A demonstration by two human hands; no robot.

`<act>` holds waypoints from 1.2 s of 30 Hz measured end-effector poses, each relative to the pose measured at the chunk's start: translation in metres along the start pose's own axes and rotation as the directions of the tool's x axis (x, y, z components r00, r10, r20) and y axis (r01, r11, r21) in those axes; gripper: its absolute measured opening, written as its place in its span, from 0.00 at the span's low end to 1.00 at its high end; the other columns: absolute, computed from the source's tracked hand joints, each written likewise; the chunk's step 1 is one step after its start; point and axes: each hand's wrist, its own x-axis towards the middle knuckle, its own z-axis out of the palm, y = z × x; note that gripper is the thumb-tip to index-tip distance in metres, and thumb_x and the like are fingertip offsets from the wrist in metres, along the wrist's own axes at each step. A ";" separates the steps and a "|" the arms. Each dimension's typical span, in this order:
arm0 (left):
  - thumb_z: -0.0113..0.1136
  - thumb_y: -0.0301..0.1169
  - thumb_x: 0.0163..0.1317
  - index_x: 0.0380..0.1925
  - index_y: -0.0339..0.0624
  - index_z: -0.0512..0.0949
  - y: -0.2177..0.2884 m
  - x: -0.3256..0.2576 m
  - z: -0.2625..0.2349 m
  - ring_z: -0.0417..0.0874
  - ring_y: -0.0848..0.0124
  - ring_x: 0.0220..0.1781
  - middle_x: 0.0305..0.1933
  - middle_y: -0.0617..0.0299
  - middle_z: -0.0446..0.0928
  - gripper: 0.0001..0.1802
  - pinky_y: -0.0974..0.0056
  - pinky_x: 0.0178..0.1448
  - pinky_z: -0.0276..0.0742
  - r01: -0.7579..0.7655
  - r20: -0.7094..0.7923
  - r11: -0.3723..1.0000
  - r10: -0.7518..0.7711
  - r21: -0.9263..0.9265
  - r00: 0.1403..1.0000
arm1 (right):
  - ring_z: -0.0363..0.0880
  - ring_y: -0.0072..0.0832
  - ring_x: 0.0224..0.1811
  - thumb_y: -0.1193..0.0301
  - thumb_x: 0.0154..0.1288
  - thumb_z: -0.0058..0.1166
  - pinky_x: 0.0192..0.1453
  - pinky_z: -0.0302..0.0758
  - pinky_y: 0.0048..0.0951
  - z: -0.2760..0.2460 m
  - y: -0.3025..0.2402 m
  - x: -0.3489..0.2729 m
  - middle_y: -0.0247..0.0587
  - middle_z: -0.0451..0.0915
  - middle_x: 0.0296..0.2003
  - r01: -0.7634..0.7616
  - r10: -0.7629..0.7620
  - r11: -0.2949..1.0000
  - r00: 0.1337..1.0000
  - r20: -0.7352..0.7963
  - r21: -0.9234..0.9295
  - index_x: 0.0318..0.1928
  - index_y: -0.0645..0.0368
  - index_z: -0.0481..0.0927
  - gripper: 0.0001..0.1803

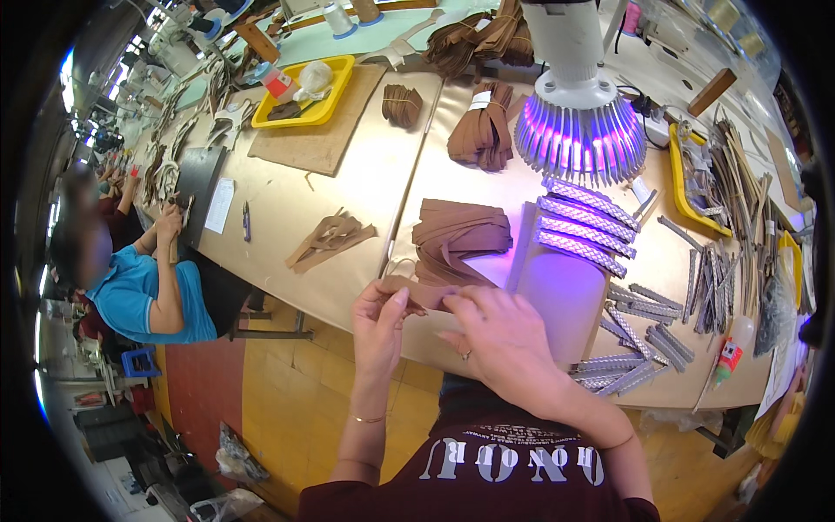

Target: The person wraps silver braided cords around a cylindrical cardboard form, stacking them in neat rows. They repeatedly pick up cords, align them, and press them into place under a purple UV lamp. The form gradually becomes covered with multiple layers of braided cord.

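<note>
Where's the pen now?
In the head view, the pen lies to the left on the table, between the white paper and a small pile of brown strips.

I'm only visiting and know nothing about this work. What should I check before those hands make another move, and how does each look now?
1. Left hand pinching the brown strip: ok.
2. Right hand gripping that strip too: cannot tell; its fingers are at the other end.
3. More brown strips close by: ok, piled just beyond the hands.
4. Lamp lit: ok, glowing purple.
5. Braided strips under the lamp lying in a row: ok.
6. Loose grey strips at right tidy: not ok, they lie crossed and scattered.
</note>
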 end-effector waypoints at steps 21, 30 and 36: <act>0.49 0.34 0.74 0.44 0.37 0.73 -0.021 -0.026 0.092 0.76 0.63 0.58 0.60 0.48 0.71 0.11 0.58 0.63 0.71 0.108 0.404 0.960 0.006 -0.259 0.915 | 0.76 0.14 0.33 0.73 0.70 0.59 0.37 0.74 0.19 -0.066 0.021 -0.047 0.33 0.83 0.30 -0.349 0.481 0.277 0.857 0.184 0.895 0.39 0.67 0.86 0.09; 0.46 0.38 0.72 0.49 0.40 0.72 -0.008 0.010 0.068 0.70 0.78 0.22 0.33 0.63 0.72 0.15 0.71 0.25 0.66 0.310 0.320 0.769 -0.144 -0.560 0.936 | 0.72 0.12 0.25 0.64 0.73 0.55 0.30 0.69 0.17 -0.074 0.056 -0.062 0.29 0.78 0.22 -0.438 0.661 0.275 0.733 0.163 0.856 0.32 0.65 0.84 0.17; 0.54 0.35 0.72 0.45 0.38 0.73 -0.015 0.004 0.090 0.53 0.85 0.14 0.22 0.73 0.62 0.11 0.74 0.20 0.49 0.367 0.320 0.919 -0.395 0.145 0.861 | 0.66 0.11 0.24 0.62 0.71 0.58 0.28 0.64 0.18 -0.071 0.066 -0.057 0.25 0.73 0.20 -0.559 0.627 0.428 0.750 0.212 0.710 0.33 0.65 0.85 0.17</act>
